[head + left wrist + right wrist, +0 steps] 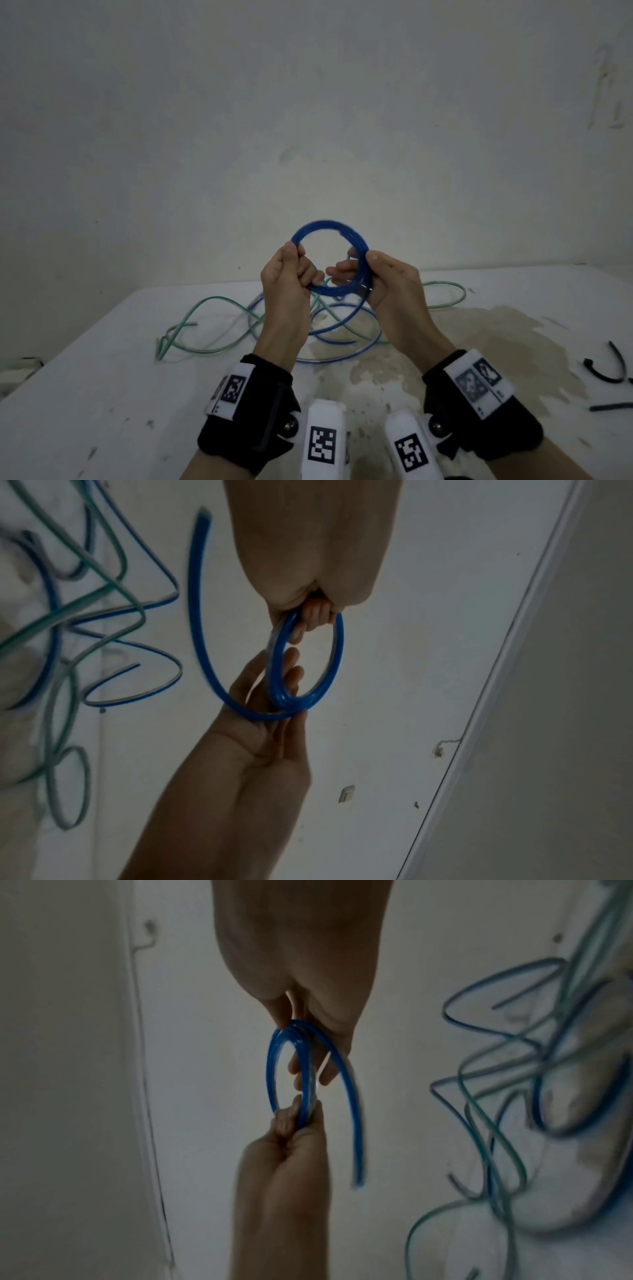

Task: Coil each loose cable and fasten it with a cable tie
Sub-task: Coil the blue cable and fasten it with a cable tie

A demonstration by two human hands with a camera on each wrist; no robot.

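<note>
I hold a blue cable coil (329,224) upright above the table, between both hands. My left hand (291,270) grips its left side with curled fingers, as the left wrist view shows (308,620). On the coil's right side, my right hand (359,270) pinches it between the thumb and fingers (308,1053). The coil (337,656) has several turns. A loose blue tail (352,1123) curves away from the coil (274,1069) and hangs free; the left wrist view shows the same tail (200,601). Two black cable ties (604,371) lie at the table's right edge.
Loose green cable (205,301) and blue cable (342,322) lie tangled on the white table (102,394) under my hands. The tabletop (479,329) is stained brown near the middle. A pale wall stands right behind the table.
</note>
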